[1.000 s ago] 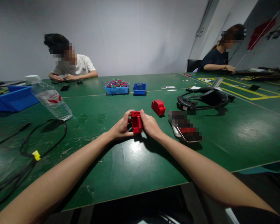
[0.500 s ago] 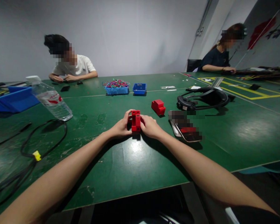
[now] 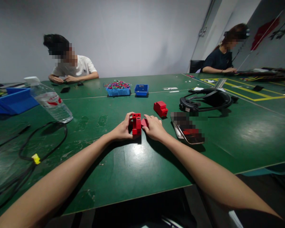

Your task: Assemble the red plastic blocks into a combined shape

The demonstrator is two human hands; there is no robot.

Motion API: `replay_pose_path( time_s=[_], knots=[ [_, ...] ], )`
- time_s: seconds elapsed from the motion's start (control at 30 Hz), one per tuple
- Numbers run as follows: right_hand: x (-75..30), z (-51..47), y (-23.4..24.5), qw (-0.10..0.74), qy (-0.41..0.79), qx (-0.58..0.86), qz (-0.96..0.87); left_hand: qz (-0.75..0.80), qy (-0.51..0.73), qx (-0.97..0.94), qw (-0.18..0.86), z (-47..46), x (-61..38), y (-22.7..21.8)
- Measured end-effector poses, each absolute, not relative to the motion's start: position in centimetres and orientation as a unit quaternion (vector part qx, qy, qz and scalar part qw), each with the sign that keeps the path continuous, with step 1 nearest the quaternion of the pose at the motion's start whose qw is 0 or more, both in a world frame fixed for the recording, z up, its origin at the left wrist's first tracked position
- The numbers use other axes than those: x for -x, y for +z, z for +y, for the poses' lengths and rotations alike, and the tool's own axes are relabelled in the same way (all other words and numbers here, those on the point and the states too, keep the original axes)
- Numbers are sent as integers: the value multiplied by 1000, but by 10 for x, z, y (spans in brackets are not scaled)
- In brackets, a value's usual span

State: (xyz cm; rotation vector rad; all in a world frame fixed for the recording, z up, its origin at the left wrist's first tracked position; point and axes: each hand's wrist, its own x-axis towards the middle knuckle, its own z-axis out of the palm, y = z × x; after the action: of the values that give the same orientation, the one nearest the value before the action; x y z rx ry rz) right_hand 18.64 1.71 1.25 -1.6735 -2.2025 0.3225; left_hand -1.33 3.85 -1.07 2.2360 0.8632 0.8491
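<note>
My left hand (image 3: 122,128) is closed around a red plastic housing (image 3: 136,124) with a hollow in its front, keeping it upright just over the table. Beside it, my right hand (image 3: 155,127) pinches a smaller red plastic piece (image 3: 144,122), mostly hidden by the thumb and fingers. A narrow gap shows between that piece and the housing. Beyond my right hand, a red block with a stepped top (image 3: 160,109) rests on the green table (image 3: 123,177).
A phone (image 3: 191,133) and a black headset (image 3: 204,101) lie to the right. Behind stand a bin of colourful small parts (image 3: 118,90) and a small blue tray (image 3: 141,90). On the left are a tilted water bottle (image 3: 51,101), a looped black cable (image 3: 65,137) and a blue bin (image 3: 13,103). Two people sit across.
My right hand has come slightly away from the housing, and the small red piece in it now shows. My left hand still holds the housing.
</note>
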Motion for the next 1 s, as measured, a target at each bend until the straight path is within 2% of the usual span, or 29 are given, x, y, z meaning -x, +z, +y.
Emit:
replay_pose_path(
  time_s=[0.27,0.47,0.57,0.8,1.0],
  knots=[
    [-187,26,11,382,139,572,-712,312,359,-800,365,42,11,-11],
    [-186,27,12,492,171,535,-665,331,358,-811,324,40,10,-10],
    [-183,29,10,540,245,510,-623,331,355,-819,305,39,10,-10],
    [-177,39,2,587,516,450,-431,325,357,-820,307,39,9,-11],
    [-179,38,6,581,567,437,-388,329,353,-826,293,39,10,-12]
  ],
)
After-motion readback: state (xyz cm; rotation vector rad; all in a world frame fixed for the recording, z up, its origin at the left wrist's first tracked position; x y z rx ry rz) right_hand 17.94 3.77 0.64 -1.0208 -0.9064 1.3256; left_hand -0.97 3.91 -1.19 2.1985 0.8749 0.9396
